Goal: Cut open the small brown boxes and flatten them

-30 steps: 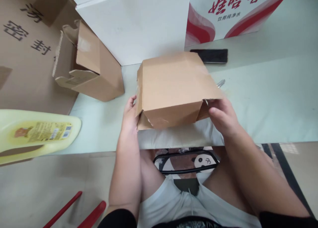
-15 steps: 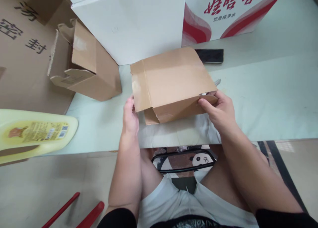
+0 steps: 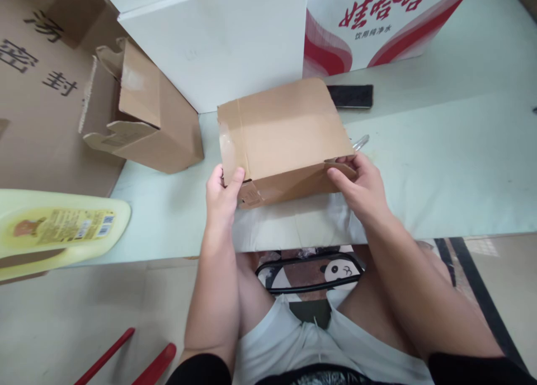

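Note:
A brown cardboard box [image 3: 289, 133] lies on its side in front of me, between both hands. My left hand [image 3: 224, 195] grips its left end, thumb pressed on the folded end flap and the other fingers behind it. At the right end, my right hand [image 3: 363, 183] is closed on a side flap, thumb in front and fingers reaching inside the edge. That right end looks partly open; the inside of the box is hidden. Just beyond the right hand, a small clear plastic item [image 3: 361, 142] rests on the table.
A second cardboard box [image 3: 159, 105] with raised flaps stands at the left, beside a large carton [image 3: 37, 133]. White boxes [image 3: 218, 49] and a red-and-white carton [image 3: 377, 27] line the back. A black phone-like object [image 3: 352, 96] and a yellow bottle [image 3: 62, 228] lie on the table [image 3: 453, 167].
The left flap has been folded in against the box's end, and my left thumb has come over onto it. My right hand keeps its hold on the right flap.

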Motion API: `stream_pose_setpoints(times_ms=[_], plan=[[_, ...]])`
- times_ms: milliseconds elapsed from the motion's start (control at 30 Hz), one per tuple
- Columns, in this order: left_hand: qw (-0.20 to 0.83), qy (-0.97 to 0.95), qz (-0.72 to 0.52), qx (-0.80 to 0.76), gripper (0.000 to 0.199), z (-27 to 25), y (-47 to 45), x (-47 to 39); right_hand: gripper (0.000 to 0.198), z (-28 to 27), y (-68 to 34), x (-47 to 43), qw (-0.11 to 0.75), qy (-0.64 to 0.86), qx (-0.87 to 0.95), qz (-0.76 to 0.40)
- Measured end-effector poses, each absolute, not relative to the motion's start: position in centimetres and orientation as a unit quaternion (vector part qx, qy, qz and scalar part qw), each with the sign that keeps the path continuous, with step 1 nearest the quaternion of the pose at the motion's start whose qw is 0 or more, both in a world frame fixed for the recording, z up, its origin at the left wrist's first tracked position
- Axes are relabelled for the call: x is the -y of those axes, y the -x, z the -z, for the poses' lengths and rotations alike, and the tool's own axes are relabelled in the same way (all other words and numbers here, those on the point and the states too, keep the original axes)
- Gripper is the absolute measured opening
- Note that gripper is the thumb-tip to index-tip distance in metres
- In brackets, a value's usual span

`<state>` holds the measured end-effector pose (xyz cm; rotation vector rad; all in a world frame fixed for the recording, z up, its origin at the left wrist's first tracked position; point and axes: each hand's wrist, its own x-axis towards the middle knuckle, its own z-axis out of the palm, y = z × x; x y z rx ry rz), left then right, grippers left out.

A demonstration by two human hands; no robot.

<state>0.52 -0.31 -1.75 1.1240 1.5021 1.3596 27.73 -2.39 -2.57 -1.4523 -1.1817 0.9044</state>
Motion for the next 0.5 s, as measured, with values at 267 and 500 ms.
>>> stream_pose_setpoints(times_ms=[267,500], plan=[[0.579,-0.391,-0.418,-0.581,0.042,0.0,0.3,1.4,0.058,3.6,-28.5,2.3,0.517,0.521,0.403,-0.547],[0.393,-0.331,-0.609,-0.604,0.016,0.9,1.7,-0.1,0.050,2.1,-28.4,2.3,0.541,0.513,0.347,-0.569]])
